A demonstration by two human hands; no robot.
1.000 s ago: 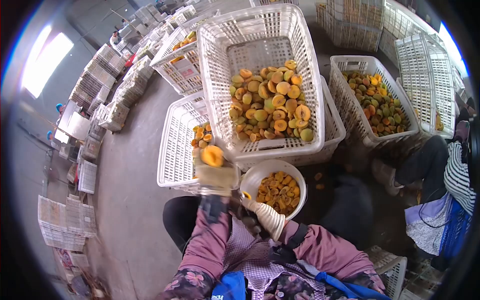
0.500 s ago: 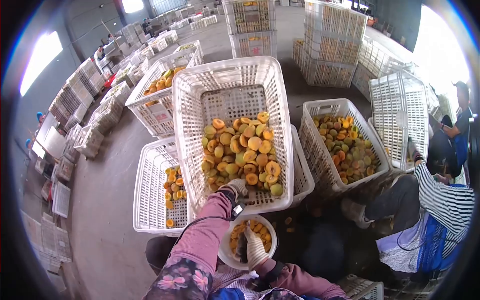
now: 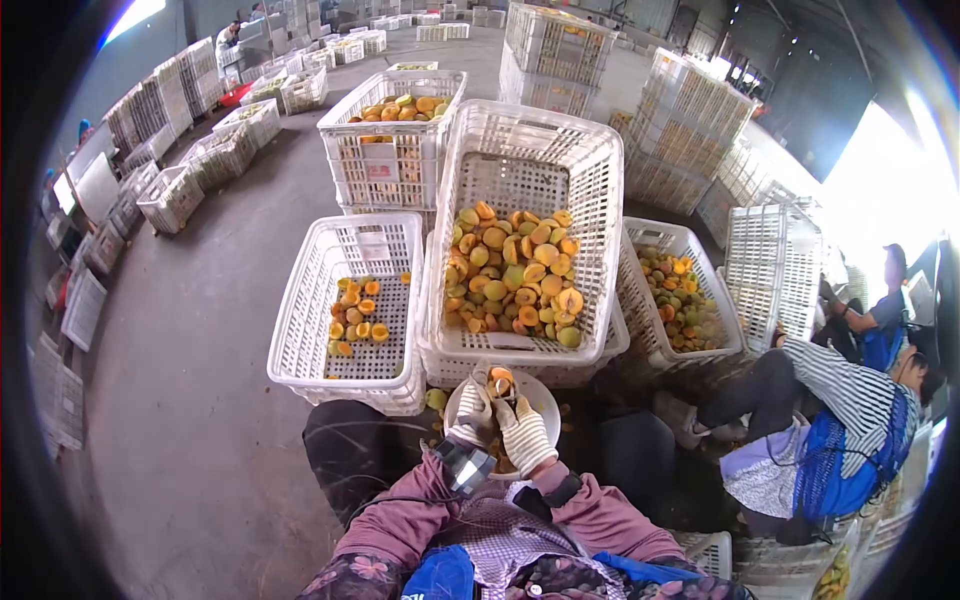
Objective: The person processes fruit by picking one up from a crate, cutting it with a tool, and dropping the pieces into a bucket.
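My gloved left hand [image 3: 472,405] is closed round an orange peach half [image 3: 500,381], just above a white bowl [image 3: 545,402]. Against the same fruit is my gloved right hand [image 3: 524,432], its fingers closed; a small dark tool seems to be between the hands, too small to make out clearly. Behind the bowl a large white crate [image 3: 530,125], tilted towards me, holds many peach halves [image 3: 515,275]. A lower white crate [image 3: 300,330] to its left holds several orange halves [image 3: 355,318].
Stacked crates [image 3: 385,165] with fruit stand behind on the left, taller stacks [image 3: 555,60] further back. Another fruit crate [image 3: 690,345] is on the right. Beside it sits a co-worker in a striped top [image 3: 850,385], with another person [image 3: 880,310] behind.
My left hand has come back from the tilted crate and now holds a peach half. My right hand has risen from inside the bowl to meet it. The view has turned, shifting the crates.
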